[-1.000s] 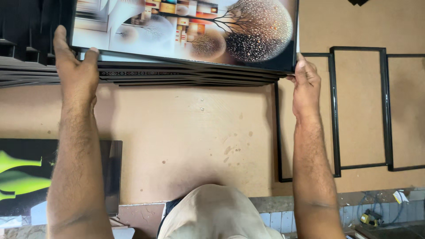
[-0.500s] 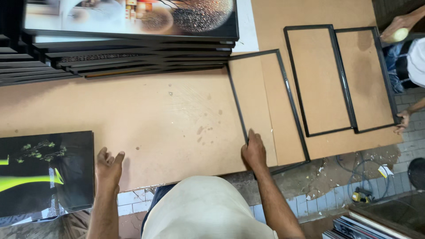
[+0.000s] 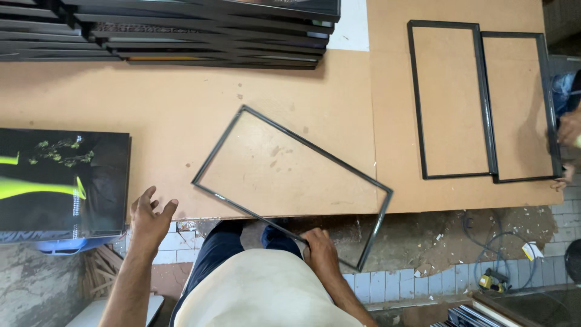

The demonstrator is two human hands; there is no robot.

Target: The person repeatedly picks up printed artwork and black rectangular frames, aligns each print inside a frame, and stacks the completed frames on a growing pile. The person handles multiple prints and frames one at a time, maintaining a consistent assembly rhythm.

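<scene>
Head view, looking straight down on a brown board worktable (image 3: 181, 103).

Right hand (image 3: 321, 253) at 6 o'clock of the frame, fingers closed around the near rail of an empty black frame (image 3: 293, 184). Frame skewed on the table, long axis running from 10 o'clock to 4 o'clock; near corner overhanging the table edge above the tiled floor (image 3: 417, 281). No backing, glass or print visible inside the frame; bare board showing through.

Left hand (image 3: 148, 218) at 8 o'clock, fingers spread, holding nothing, poised at the table edge just right of a stack of dark prints (image 3: 60, 181) with a yellow-green streak. Contact with the table edge not determinable.

At 12 o'clock, a stack of finished framed pictures (image 3: 200, 30), edges toward the camera, well apart from the held frame.

At 2 o'clock, two more empty black frames (image 3: 484, 100) lying flat, side by side, sharing a touching long edge. At 3 o'clock, another person's hand (image 3: 569, 127) on the outer rail of the right-hand one.

At 4 to 5 o'clock, debris, a cable and a small yellow tool on the floor.

Progress, judged from the layout: several pictures already framed and stacked; one empty frame in hand, not yet squared to the table edge or filled; two further empty frames and the dark prints apparently waiting. Early stage for this particular frame.
</scene>
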